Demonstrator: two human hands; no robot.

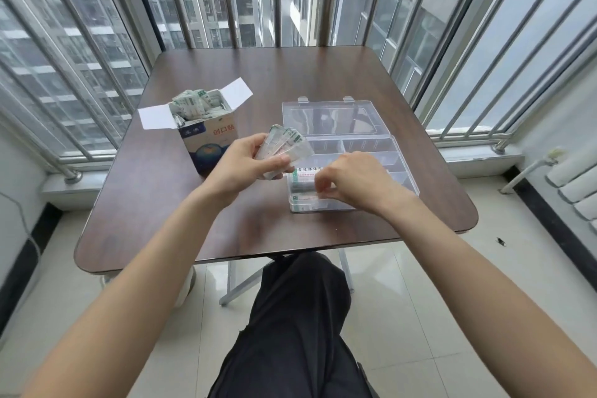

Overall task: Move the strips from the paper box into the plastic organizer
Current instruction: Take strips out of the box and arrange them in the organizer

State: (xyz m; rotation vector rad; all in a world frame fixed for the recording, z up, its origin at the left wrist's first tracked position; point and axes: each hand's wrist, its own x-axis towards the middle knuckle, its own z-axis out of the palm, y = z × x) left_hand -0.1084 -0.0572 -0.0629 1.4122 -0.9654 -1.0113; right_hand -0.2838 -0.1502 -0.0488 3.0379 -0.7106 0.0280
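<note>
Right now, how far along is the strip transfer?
Early to midway. Done: some strips already lie in the organizer's near-left compartment. In hand: the left hand grips a fanned bunch, while the right hand's fingers work at the compartment. Left: the paper box is full of strips, and the other compartments look empty.

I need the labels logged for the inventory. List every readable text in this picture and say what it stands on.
"创口贴", in red, on the front of the paper box.
Small white characters on a blue patch, same box front: too blurred to read.
Green and red print on the strip in the plastic organizer: blurred, unreadable.
Green print on the strips held by the left hand: too small to read.
</note>
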